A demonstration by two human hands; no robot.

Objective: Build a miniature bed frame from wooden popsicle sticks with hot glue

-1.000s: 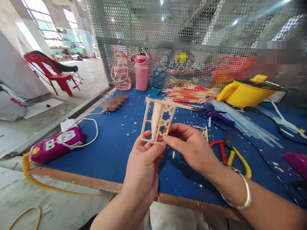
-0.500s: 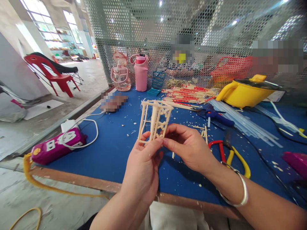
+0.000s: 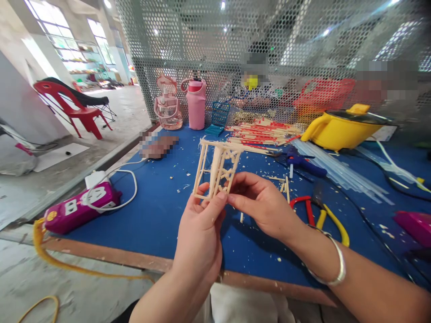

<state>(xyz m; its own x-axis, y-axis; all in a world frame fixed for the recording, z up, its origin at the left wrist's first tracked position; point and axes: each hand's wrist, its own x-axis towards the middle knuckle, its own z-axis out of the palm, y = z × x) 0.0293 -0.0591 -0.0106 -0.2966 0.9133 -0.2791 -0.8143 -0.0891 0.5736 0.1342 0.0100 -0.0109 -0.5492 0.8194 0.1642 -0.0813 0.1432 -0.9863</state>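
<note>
A small frame built of pale wooden sticks (image 3: 215, 172) is held up above the blue table, slightly tilted. One side of it carries short crossed pieces, and fine glue-like strands hang at its top left corner. My left hand (image 3: 204, 229) grips its lower edge, the thumb in front and the fingers behind. At its lower right corner, my right hand (image 3: 262, 202) pinches the frame between thumb and fingertips. A silver bangle (image 3: 340, 264) circles my right wrist. Beyond the right hand lie cut stick pieces (image 3: 286, 186) and pliers (image 3: 318, 211) with red and yellow handles.
Behind the frame lies a pile of red-and-white sticks (image 3: 262, 132). To its right are a blue glue gun (image 3: 305, 163), clear glue sticks (image 3: 343, 172) and a yellow pot (image 3: 346, 130). A purple power strip (image 3: 81, 206) is left; a pink bottle (image 3: 196, 105) stands by the mesh, people beyond.
The stick frame has turned and tipped a little in my hands, first showing more of its top, then tilting back. Both hands keep their hold.
</note>
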